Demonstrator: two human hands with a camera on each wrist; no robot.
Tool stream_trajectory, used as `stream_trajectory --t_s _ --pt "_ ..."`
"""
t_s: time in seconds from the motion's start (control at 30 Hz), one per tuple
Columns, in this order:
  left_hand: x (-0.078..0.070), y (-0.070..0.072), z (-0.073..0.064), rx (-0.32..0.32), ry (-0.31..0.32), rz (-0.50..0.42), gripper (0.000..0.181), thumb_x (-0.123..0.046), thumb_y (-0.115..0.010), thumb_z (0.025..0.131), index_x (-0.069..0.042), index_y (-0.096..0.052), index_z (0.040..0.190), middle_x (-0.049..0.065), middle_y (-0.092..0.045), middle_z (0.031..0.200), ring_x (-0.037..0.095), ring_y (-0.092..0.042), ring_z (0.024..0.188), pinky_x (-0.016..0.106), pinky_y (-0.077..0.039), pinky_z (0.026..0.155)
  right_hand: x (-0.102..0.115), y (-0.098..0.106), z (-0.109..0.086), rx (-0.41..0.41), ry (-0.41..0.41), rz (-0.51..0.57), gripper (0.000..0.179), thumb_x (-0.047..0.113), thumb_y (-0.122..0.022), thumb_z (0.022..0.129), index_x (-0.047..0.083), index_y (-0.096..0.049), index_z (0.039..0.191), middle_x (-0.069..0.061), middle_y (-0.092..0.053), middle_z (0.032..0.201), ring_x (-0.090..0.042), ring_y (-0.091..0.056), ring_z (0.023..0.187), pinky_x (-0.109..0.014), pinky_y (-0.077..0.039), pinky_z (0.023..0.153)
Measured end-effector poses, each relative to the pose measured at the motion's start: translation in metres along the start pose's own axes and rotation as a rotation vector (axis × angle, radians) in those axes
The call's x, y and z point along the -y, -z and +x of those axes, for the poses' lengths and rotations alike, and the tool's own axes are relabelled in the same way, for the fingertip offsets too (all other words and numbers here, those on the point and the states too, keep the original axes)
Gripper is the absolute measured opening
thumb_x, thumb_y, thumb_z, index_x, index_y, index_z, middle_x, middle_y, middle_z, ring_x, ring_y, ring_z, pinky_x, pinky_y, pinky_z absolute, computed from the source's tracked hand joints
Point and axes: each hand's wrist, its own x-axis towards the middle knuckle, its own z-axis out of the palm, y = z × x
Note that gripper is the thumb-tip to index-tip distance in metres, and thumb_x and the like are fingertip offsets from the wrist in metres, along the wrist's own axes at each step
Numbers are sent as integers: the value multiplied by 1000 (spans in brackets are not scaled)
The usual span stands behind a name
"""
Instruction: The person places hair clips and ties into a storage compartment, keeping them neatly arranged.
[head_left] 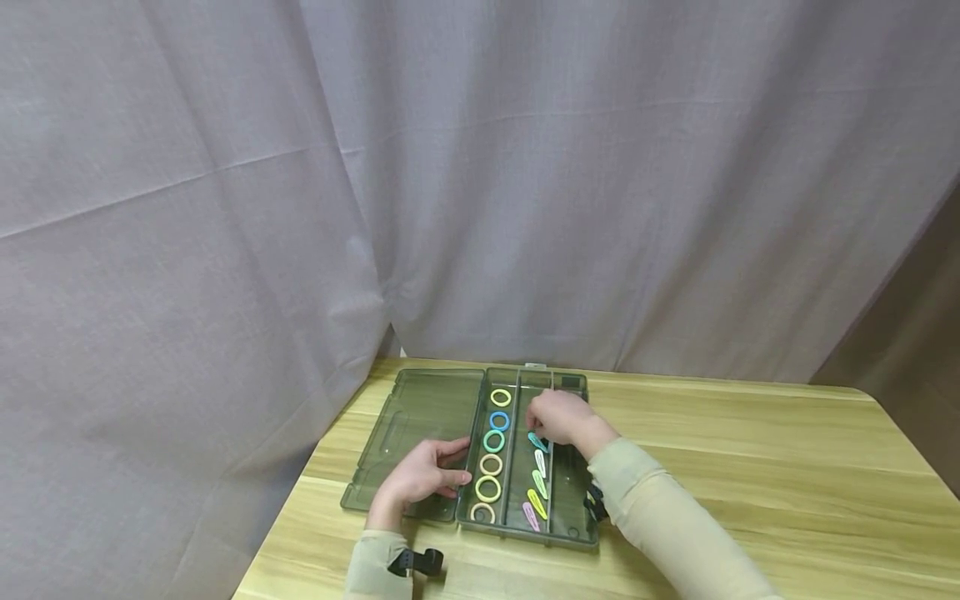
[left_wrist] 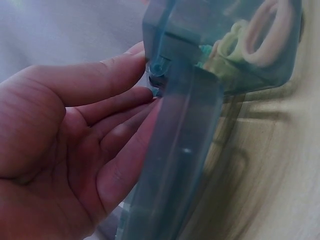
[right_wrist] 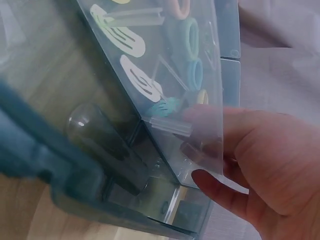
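Note:
A translucent dark green organizer box (head_left: 573, 500) lies with its lid (head_left: 420, 400) folded out to the left. Hair ties (head_left: 488, 488) in several colours line its left compartment. Snap hair clips, among them a yellow one (head_left: 536, 503) and a white one (head_left: 540, 462), lie in the middle compartment. My right hand (head_left: 564, 417) reaches down into that compartment, fingertips beside the teal hair clip (head_left: 536, 439); the right wrist view shows no clear pinch on it. My left hand (head_left: 420, 475) rests over the lid, its thumb touching the box at the hinge side.
Thin dividers (head_left: 511, 458) run lengthwise through the box. The box stands on a wood-grain table (head_left: 735, 467), near its left edge. Grey curtains (head_left: 562, 183) hang behind and to the left. Black straps (head_left: 417, 562) sit at both wrists.

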Motion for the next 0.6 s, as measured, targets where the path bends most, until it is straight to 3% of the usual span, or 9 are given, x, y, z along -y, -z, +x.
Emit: stream_trajectory --t_s 0.17,0.37,0.5,0.6 --pt "0 1 1 1 -5 1 68 1 -76 96 10 -45 156 33 -43 159 30 -75 102 42 -68 73 -3 -3 -3 -35 24 -1 8 10 -83 93 13 -85 101 4 -79 95 -19 -74 88 -41 -64 82" --pt "0 -1 -5 -7 3 26 64 -3 -74 100 10 -45 156 33 -45 158 33 -73 112 42 -68 72 -11 -10 -24 -150 65 193 23 21 -76 101 10 -80 121 -7 -77 125 -32 -70 120 -53 -55 107" --pt "-4 3 -7 -34 -2 58 59 -10 -68 106 11 -45 156 31 -46 159 38 -64 128 42 -68 72 -23 -5 -46 -277 16 230 33 31 -71 105 11 -77 130 -17 -67 143 -40 -60 134 -61 -46 115" --pt "-13 11 -9 -86 -31 152 59 -16 -68 107 12 -47 155 31 -49 157 41 -61 133 45 -67 81 -34 4 -66 -326 -63 191 45 42 -65 108 11 -70 141 -21 -56 154 -45 -51 142 -65 -41 118"
